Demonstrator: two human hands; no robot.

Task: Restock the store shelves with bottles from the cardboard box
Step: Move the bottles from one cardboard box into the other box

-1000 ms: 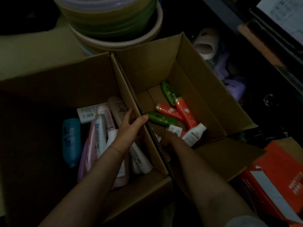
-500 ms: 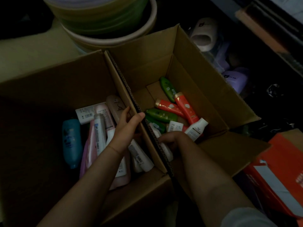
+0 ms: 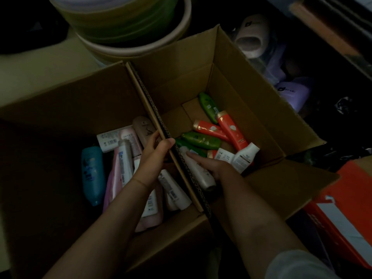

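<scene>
Fingers (image 3: 193, 156) curl round smooth pale bottle (image 3: 198, 171), corrugated box (image 3: 251, 109).

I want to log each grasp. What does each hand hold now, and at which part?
The right hand grips a pale bottle around its body. The left hand grips the cardboard wall between the boxes at its top edge.

No writing can be read: the labels on the bottles (image 3: 201, 140) in the cardboard box (image 3: 251, 101) are too dim and blurred.
</scene>
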